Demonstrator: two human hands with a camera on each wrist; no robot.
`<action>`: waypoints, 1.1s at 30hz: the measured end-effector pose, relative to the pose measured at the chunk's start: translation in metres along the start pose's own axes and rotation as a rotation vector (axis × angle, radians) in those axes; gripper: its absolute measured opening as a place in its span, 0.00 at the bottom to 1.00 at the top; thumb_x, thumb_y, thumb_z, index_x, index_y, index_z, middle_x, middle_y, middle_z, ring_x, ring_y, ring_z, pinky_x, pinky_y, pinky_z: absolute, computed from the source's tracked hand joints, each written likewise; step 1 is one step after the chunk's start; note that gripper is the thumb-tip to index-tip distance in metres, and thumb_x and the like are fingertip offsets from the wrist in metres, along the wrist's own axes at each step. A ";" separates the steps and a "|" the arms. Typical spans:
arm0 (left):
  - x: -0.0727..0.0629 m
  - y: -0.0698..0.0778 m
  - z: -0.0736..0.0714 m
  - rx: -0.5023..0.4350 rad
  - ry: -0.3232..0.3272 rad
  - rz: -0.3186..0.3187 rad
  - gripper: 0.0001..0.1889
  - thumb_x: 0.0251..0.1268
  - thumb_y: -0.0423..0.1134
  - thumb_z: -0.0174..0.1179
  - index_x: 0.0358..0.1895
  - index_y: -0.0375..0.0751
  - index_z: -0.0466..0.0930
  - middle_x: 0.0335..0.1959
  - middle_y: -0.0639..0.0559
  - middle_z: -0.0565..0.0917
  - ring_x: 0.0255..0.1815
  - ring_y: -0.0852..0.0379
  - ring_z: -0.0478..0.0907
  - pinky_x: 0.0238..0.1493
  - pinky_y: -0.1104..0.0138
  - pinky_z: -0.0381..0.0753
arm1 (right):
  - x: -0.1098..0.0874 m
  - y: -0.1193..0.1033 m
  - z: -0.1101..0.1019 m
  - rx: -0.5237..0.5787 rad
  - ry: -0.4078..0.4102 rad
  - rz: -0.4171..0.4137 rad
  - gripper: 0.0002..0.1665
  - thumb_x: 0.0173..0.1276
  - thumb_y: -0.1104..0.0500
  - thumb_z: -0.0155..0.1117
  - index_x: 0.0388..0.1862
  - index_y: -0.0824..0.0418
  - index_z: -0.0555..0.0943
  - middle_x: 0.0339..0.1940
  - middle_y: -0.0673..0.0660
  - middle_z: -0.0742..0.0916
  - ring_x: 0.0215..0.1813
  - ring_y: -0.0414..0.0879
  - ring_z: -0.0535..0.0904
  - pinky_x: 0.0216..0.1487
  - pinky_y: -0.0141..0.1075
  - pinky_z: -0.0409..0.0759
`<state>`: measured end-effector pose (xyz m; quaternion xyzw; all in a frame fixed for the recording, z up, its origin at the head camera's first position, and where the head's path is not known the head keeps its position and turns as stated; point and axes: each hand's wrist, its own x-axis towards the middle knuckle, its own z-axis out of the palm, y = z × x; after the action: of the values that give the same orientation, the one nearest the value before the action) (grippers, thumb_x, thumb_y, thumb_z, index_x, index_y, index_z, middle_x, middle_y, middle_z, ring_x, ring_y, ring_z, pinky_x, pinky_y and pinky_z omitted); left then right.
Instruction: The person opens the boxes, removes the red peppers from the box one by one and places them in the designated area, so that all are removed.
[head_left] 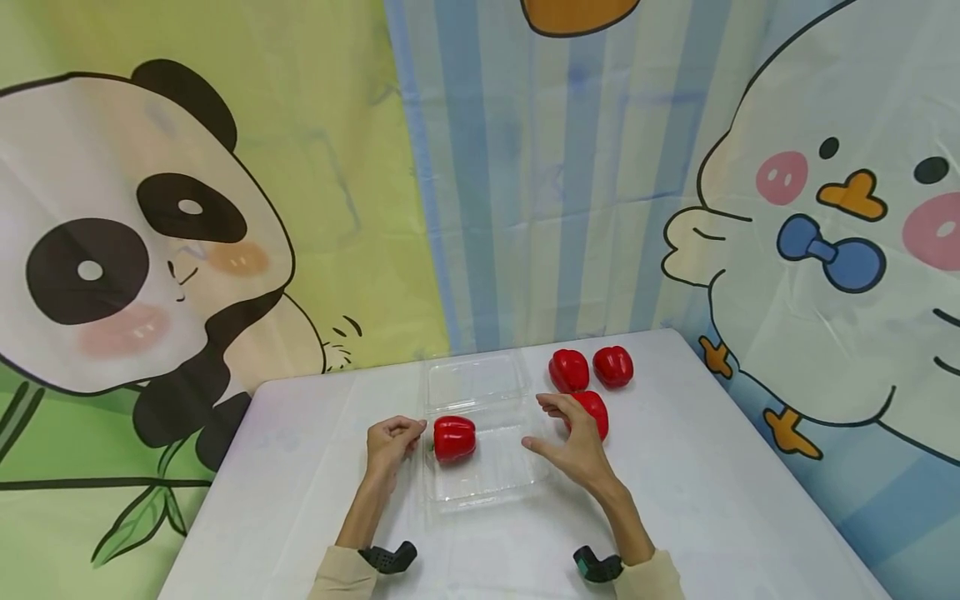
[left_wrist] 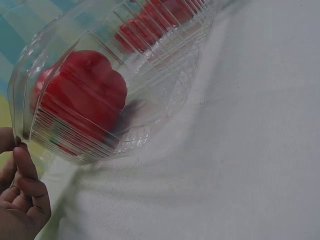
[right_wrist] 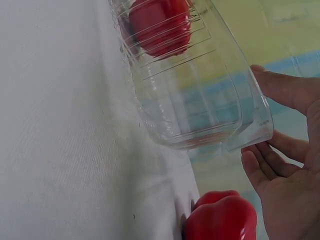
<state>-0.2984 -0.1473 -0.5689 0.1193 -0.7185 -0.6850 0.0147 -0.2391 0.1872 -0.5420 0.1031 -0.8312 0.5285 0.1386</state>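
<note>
A clear plastic container [head_left: 498, 487] lies on the table with its hinged lid [head_left: 476, 383] folded open toward the back. One red bell pepper [head_left: 453, 438] sits inside it at the left, also seen through the ribbed wall in the left wrist view. My left hand [head_left: 392, 446] pinches the container's left rim between thumb and fingers, which shows closely in the left wrist view. My right hand [head_left: 576, 446] is at the right side of the container, thumb and fingers spread apart around the rim corner [right_wrist: 267, 132]. Behind this hand a red bell pepper [head_left: 595, 410] is partly hidden.
Two more red bell peppers, a left one [head_left: 568, 371] and a right one [head_left: 613, 367], stand at the table's back right. A white cloth covers the table [head_left: 712, 500]. Behind it hangs a curtain [head_left: 517, 208] printed with cartoon animals.
</note>
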 end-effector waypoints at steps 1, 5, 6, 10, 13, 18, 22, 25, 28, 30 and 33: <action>0.000 0.000 0.000 -0.001 -0.001 0.001 0.08 0.68 0.33 0.76 0.33 0.33 0.89 0.20 0.54 0.83 0.22 0.62 0.75 0.26 0.73 0.74 | 0.001 -0.001 0.001 -0.001 -0.008 0.000 0.46 0.55 0.56 0.89 0.73 0.55 0.80 0.71 0.60 0.85 0.69 0.66 0.82 0.72 0.67 0.80; 0.000 0.001 0.001 -0.001 -0.004 0.003 0.08 0.67 0.33 0.76 0.33 0.32 0.89 0.20 0.54 0.83 0.22 0.62 0.74 0.26 0.72 0.74 | 0.003 -0.005 0.005 -0.019 -0.040 0.023 0.47 0.55 0.56 0.89 0.74 0.54 0.80 0.71 0.57 0.85 0.70 0.65 0.83 0.71 0.64 0.81; -0.001 0.001 0.002 -0.003 -0.006 0.003 0.08 0.67 0.33 0.76 0.33 0.32 0.89 0.20 0.54 0.83 0.22 0.62 0.75 0.26 0.72 0.74 | 0.004 -0.006 0.006 -0.018 -0.047 0.032 0.46 0.55 0.56 0.89 0.74 0.53 0.80 0.71 0.56 0.85 0.70 0.65 0.83 0.71 0.63 0.81; 0.000 0.002 0.003 -0.003 -0.019 0.009 0.08 0.68 0.33 0.76 0.33 0.32 0.89 0.20 0.54 0.84 0.22 0.62 0.75 0.26 0.72 0.74 | 0.005 -0.009 0.011 -0.003 -0.070 0.044 0.46 0.55 0.58 0.89 0.74 0.54 0.80 0.71 0.57 0.85 0.71 0.65 0.83 0.71 0.64 0.81; -0.001 0.004 0.002 0.002 -0.015 0.007 0.09 0.68 0.34 0.76 0.34 0.31 0.89 0.19 0.55 0.83 0.22 0.62 0.74 0.26 0.73 0.74 | 0.007 -0.011 0.015 0.016 -0.090 0.032 0.46 0.56 0.58 0.89 0.74 0.55 0.80 0.71 0.59 0.85 0.70 0.65 0.83 0.72 0.64 0.80; -0.001 0.005 0.001 0.011 -0.019 -0.011 0.09 0.68 0.34 0.76 0.36 0.30 0.89 0.20 0.56 0.83 0.23 0.62 0.74 0.26 0.73 0.73 | 0.011 -0.015 0.022 0.031 -0.130 0.013 0.46 0.56 0.56 0.89 0.74 0.54 0.80 0.71 0.60 0.85 0.70 0.65 0.83 0.72 0.64 0.80; 0.001 0.004 -0.002 0.006 -0.039 -0.026 0.10 0.69 0.35 0.76 0.38 0.29 0.89 0.21 0.55 0.84 0.24 0.62 0.75 0.26 0.71 0.74 | 0.014 -0.018 0.027 0.012 -0.151 0.013 0.46 0.56 0.55 0.89 0.74 0.53 0.80 0.70 0.57 0.86 0.70 0.63 0.83 0.72 0.63 0.81; 0.002 0.002 -0.002 0.003 -0.044 -0.029 0.10 0.69 0.34 0.76 0.38 0.28 0.88 0.21 0.55 0.84 0.24 0.62 0.75 0.27 0.71 0.75 | 0.014 -0.019 0.029 -0.011 -0.163 0.016 0.46 0.56 0.55 0.89 0.74 0.52 0.80 0.70 0.57 0.87 0.69 0.62 0.83 0.72 0.61 0.81; 0.001 0.002 -0.002 0.004 -0.035 -0.020 0.10 0.69 0.34 0.76 0.37 0.28 0.88 0.21 0.55 0.84 0.23 0.62 0.75 0.27 0.71 0.75 | 0.015 -0.019 0.031 -0.031 -0.173 0.011 0.46 0.56 0.54 0.89 0.74 0.53 0.80 0.69 0.57 0.87 0.68 0.62 0.83 0.71 0.61 0.82; 0.000 0.003 -0.001 0.005 -0.026 -0.011 0.10 0.68 0.34 0.76 0.36 0.29 0.88 0.20 0.55 0.83 0.23 0.62 0.75 0.27 0.71 0.75 | 0.017 -0.020 0.032 -0.036 -0.183 0.006 0.45 0.56 0.53 0.89 0.74 0.52 0.80 0.69 0.58 0.87 0.68 0.62 0.83 0.71 0.61 0.82; -0.002 0.003 -0.001 0.007 -0.019 0.000 0.10 0.68 0.35 0.77 0.35 0.30 0.88 0.20 0.55 0.83 0.23 0.62 0.75 0.26 0.72 0.74 | 0.018 -0.020 0.034 -0.029 -0.196 -0.004 0.45 0.57 0.54 0.89 0.73 0.54 0.81 0.69 0.59 0.87 0.68 0.63 0.83 0.70 0.62 0.82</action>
<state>-0.2967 -0.1478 -0.5651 0.1130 -0.7210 -0.6837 0.0073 -0.2535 0.1477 -0.5323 0.1541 -0.8480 0.5036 0.0590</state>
